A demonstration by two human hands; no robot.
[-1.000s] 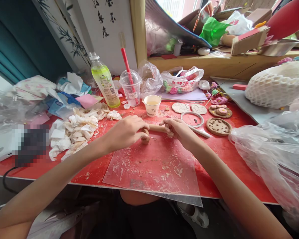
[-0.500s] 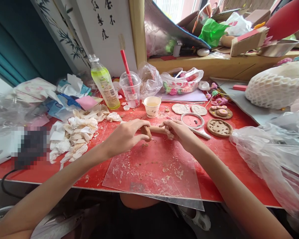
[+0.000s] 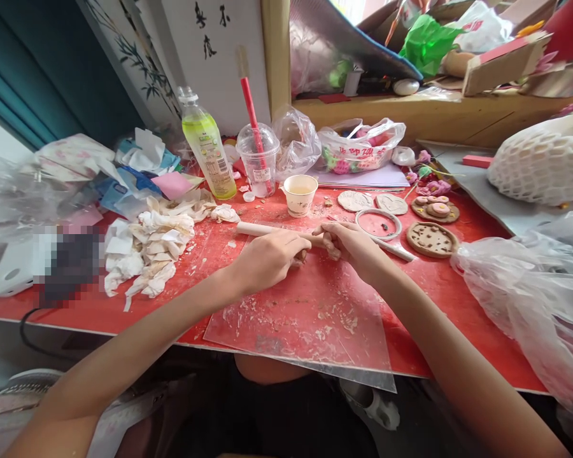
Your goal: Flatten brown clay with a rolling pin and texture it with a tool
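My left hand (image 3: 270,261) is closed, its back turned up, around a brown lump of clay (image 3: 298,257) that shows only in part under the fingers. Close beside it, my right hand (image 3: 351,247) has its fingers curled together; what they pinch is hidden. A pale rolling rod (image 3: 251,228) lies behind my left hand and runs toward the right one. Both hands are over the far part of a clear plastic sheet (image 3: 296,324), which is strewn with clay crumbs. Just beyond them stands a paper cup (image 3: 300,198) with cloudy liquid.
Right of my hands lie a magnifier-shaped ring with a handle (image 3: 401,249), a spotted clay disc (image 3: 432,239) and flat clay pieces (image 3: 356,201). A bottle (image 3: 210,152) and plastic cup (image 3: 258,162) stand behind. Crumpled tissues (image 3: 157,242) lie left, a plastic bag (image 3: 525,299) right.
My left hand has turned over and moved right, closer to my right hand, covering most of the lump. More of the rod shows on the left. The view has shifted slightly.
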